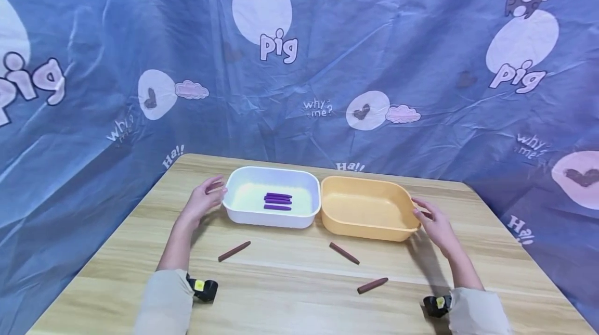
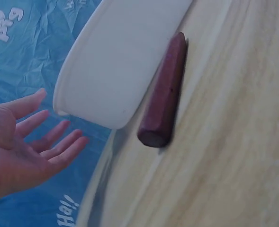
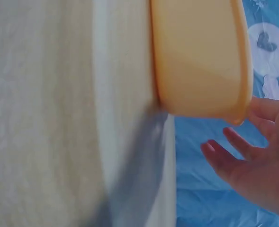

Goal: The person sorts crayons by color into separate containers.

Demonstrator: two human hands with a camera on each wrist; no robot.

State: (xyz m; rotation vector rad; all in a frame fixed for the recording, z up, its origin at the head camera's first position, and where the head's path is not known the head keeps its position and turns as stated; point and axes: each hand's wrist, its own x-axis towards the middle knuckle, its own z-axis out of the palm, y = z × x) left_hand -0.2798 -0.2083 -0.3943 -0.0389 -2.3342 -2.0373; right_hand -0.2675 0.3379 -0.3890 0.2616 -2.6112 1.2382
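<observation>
"Which step?"
"Apparently positioning the white tray (image 1: 271, 219) and orange tray (image 1: 365, 210) on the bench (image 1: 281, 293): the left hand (image 1: 203, 202) is hovering loose beside the first; the right hand (image 1: 435, 224), unclenched, is touching the second."
"Next?"
"Any brown crayon (image 1: 344, 253) would be needing pinching."

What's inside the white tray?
Several purple crayons lie in the white tray, close together near its middle. The tray's bottom right beneath them is covered, so that bit can't be seen.

Left hand (image 2: 28, 151) – beside white bin (image 2: 115, 61)
</observation>
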